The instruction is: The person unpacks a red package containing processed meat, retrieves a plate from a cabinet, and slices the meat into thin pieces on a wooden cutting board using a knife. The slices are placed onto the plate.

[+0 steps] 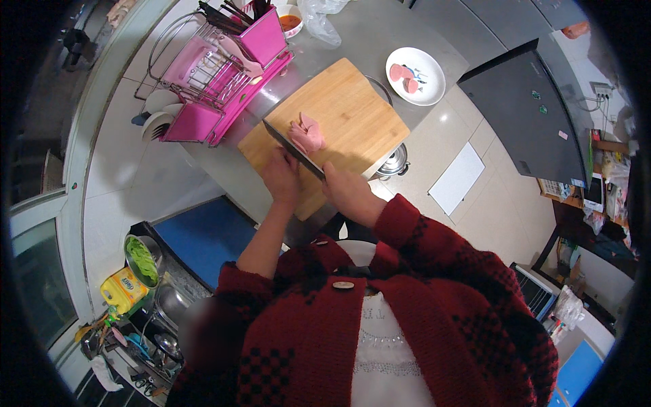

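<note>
My right hand [348, 191] grips the handle of a kitchen knife [291, 147], whose dark, broad blade stands on edge over a wooden cutting board [351, 112]. On the near side of the blade, my left hand [282, 175] rests low on the board with its fingers curled. Whatever may be under those fingers is hidden. A small heap of thin pink sausage slices [307, 135] lies just beyond the blade. A few more pink pieces [411, 85] sit on a white plate [432, 66] at the far right of the counter.
A pink and wire dish rack [234, 96] stands left of the board. Behind it are a bowl of reddish sauce [290, 23] and a clear plastic bag [323, 25]. A lidded steel pot [394, 162] shows below the board's right edge. Leafy greens [141, 259] fill a metal bowl at left.
</note>
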{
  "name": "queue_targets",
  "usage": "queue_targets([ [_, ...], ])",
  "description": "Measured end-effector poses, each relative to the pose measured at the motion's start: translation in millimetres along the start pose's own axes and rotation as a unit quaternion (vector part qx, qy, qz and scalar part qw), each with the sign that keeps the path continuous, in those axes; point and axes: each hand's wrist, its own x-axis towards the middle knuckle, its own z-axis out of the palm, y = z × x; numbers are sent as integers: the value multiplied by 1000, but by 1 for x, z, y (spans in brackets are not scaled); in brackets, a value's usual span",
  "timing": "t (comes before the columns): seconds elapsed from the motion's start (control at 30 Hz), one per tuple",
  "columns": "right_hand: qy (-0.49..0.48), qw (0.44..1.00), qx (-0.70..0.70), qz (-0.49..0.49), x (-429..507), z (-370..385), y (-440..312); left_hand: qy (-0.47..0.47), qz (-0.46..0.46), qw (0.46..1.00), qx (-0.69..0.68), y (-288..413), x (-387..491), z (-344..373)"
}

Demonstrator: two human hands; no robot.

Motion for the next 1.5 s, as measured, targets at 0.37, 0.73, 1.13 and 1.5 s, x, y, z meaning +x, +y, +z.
queue_targets([
  [0.37,-6,1000,22,7,12,25,10,-23,-16,998,-60,-7,-5,0],
  [0.73,42,999,21,-24,-3,-4,7,-38,4,998,-55,-7,-9,-5],
  [1.13,6,1000,13,-7,-12,-1,-5,-46,5,999,-29,-7,-4,-3],
  [1.5,-11,1000,4,5,6,15,-5,-71,-4,997,-19,-10,-2,-3],
])
